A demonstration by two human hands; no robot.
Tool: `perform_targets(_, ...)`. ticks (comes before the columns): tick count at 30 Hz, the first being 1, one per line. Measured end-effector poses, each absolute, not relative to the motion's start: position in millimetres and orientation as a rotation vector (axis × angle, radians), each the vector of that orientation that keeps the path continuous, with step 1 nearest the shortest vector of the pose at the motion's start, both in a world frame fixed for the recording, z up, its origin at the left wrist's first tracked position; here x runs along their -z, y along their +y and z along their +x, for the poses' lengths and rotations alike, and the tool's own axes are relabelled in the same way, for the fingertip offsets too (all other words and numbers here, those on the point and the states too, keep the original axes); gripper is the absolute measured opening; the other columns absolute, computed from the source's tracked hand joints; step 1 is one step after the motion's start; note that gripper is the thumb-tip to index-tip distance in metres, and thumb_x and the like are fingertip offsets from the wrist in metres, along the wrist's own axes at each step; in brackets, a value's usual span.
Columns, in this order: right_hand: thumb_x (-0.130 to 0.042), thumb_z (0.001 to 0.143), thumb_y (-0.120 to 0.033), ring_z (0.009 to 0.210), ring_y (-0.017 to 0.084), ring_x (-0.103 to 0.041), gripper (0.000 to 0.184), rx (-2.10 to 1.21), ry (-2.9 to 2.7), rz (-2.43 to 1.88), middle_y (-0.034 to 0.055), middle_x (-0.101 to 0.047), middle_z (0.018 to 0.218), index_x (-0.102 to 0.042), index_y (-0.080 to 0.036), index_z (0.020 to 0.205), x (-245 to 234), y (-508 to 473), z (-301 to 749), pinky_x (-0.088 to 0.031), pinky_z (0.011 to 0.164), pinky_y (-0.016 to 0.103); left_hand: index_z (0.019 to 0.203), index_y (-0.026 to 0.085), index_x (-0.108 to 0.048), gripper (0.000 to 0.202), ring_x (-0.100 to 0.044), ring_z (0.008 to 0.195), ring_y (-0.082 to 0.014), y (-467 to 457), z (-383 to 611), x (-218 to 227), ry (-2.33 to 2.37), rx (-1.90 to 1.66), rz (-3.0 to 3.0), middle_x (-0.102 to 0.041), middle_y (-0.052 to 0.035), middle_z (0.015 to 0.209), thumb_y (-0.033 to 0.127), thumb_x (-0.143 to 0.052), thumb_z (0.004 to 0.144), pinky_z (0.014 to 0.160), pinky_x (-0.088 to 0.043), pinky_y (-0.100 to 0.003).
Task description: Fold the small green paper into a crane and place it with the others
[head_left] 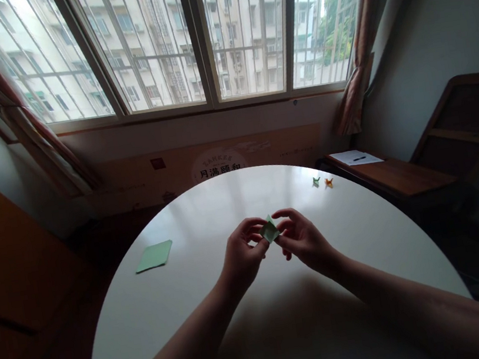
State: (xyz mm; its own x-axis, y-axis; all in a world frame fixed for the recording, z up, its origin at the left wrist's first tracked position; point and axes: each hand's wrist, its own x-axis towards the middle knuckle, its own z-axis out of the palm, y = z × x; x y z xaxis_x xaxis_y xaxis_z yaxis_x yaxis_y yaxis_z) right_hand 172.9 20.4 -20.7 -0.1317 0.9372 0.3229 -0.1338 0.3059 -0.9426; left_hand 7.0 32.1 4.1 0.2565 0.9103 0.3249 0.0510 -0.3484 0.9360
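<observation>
Pinching the small folded green paper [269, 231] over the white tabletop [152, 316], the left hand [245, 245] and right hand [299, 235] held opposite corners; light, even pressure and matched edges probably suited its creases best, since squeezing risked crumpling it.

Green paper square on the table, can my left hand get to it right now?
Probably yes: I see nothing between your left hand and the green paper square on the white table. That hand's fingers are on the folded green paper, though, so they'd likely have to let go first.
</observation>
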Motion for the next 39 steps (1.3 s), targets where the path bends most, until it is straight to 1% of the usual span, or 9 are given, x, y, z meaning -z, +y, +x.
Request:
perform_targets(8, -0.077, 0.079, -0.036, 0.057, 0.013, -0.06, 0.038, -1.153, -1.396, -0.842, 0.002, -0.067, 0.084, -0.063, -0.02, 0.11, 17.9, 18.1, 172.7, -0.05, 0.044, 0.024, 0.095, 0.016, -0.063, 0.021, -0.064, 0.077, -0.0189, 34.9, 5.7, -2.9, 0.879, -1.238, 1.631, -0.068, -0.0054, 0.085, 0.022, -0.07, 0.076, 0.048, -0.053, -0.022)
perform_targets(11, -0.076, 0.079, -0.035, 0.058, 0.013, -0.061, 0.036, -1.158, -1.403, -0.826, 0.0018, -0.066, 0.084, -0.063, -0.021, 0.11, 17.6, 18.1, 172.0, -0.049, 0.044, 0.024, 0.096, 0.016, -0.063, 0.021, -0.065, 0.076, -0.0183, 36.0, 6.0, -2.2, 0.873, -1.243, 1.626, -0.069, -0.0047, 0.083, 0.023, -0.069, 0.077, 0.049, -0.053, -0.022)
perform_targets(14, -0.075, 0.08, -0.032, 0.063, 0.014, -0.061, 0.033, -1.164, -1.402, -0.787, 0.0033, -0.066, 0.092, -0.064, -0.023, 0.11, 18.5, 18.5, 172.4, -0.05, 0.044, 0.023, 0.098, 0.016, -0.063, 0.023, -0.064, 0.072, -0.017, 35.9, 5.9, -1.5, 0.882, -1.239, 1.631, -0.069, -0.0039, 0.081, 0.023, -0.069, 0.077, 0.049, -0.053, -0.022)
perform_targets(16, -0.076, 0.079, -0.03, 0.071, 0.015, -0.061, 0.04, -1.17, -1.396, -0.752, 0.004, -0.064, 0.098, -0.062, -0.025, 0.116, 19.4, 18.4, 173.2, -0.052, 0.045, 0.023, 0.1, 0.016, -0.062, 0.025, -0.063, 0.071, -0.0166, 35.6, 5.4, -1.5, 0.89, -1.237, 1.631, -0.069, -0.004, 0.082, 0.022, -0.069, 0.077, 0.048, -0.052, -0.022)
perform_targets(19, -0.08, 0.076, -0.029, 0.078, 0.017, -0.061, 0.058, -1.197, -1.362, -0.716, 0.0038, -0.063, 0.101, -0.055, -0.03, 0.128, 19.8, 18.1, 174.8, -0.054, 0.047, 0.024, 0.105, 0.015, -0.061, 0.03, -0.063, 0.071, -0.0163, 35.1, 4.4, -2.8, 0.894, -1.236, 1.621, -0.068, -0.0042, 0.084, 0.02, -0.068, 0.076, 0.048, -0.052, -0.022)
perform_targets(21, -0.08, 0.077, -0.032, 0.078, 0.018, -0.062, 0.057, -1.244, -1.318, -0.716, 0.0041, -0.064, 0.098, -0.057, -0.028, 0.129, 19.0, 18.0, 175.9, -0.054, 0.048, 0.024, 0.107, 0.015, -0.061, 0.033, -0.062, 0.07, -0.0156, 34.9, 3.9, -4.1, 0.894, -1.229, 1.613, -0.068, -0.0037, 0.082, 0.018, -0.067, 0.075, 0.049, -0.052, -0.022)
perform_targets(26, -0.077, 0.08, -0.04, 0.073, 0.017, -0.061, 0.035, -1.33, -1.238, -0.79, 0.006, -0.068, 0.089, -0.072, -0.021, 0.109, 15.4, 19.5, 177.0, -0.052, 0.047, 0.024, 0.102, 0.013, -0.063, 0.031, -0.062, 0.07, -0.0157, 35.3, 3.8, -5.0, 0.864, -1.199, 1.603, -0.067, -0.0038, 0.08, 0.015, -0.063, 0.071, 0.05, -0.052, -0.022)
perform_targets(34, -0.081, 0.075, -0.04, 0.066, 0.015, -0.06, 0.028, -1.436, -1.163, -0.839, 0.0049, -0.067, 0.08, -0.075, -0.018, 0.091, 16.4, 21.8, 178.4, -0.048, 0.045, 0.022, 0.1, 0.013, -0.066, 0.028, -0.063, 0.071, -0.0165, 36.4, 3.7, -3.1, 0.851, -1.121, 1.616, -0.068, -0.0057, 0.08, 0.021, -0.071, 0.073, 0.05, -0.051, -0.022)
perform_targets(39, -0.081, 0.076, -0.041, 0.064, 0.014, -0.058, 0.028, -1.479, -1.124, -0.833, 0.0048, -0.066, 0.077, -0.075, -0.017, 0.089, 17.4, 21.6, 179.4, -0.046, 0.044, 0.021, 0.1, 0.013, -0.068, 0.029, -0.065, 0.073, -0.0173, 37.3, 3.5, -4.6, 0.816, -1.111, 1.615, -0.069, -0.0067, 0.083, 0.027, -0.076, 0.075, 0.05, -0.051, -0.021)
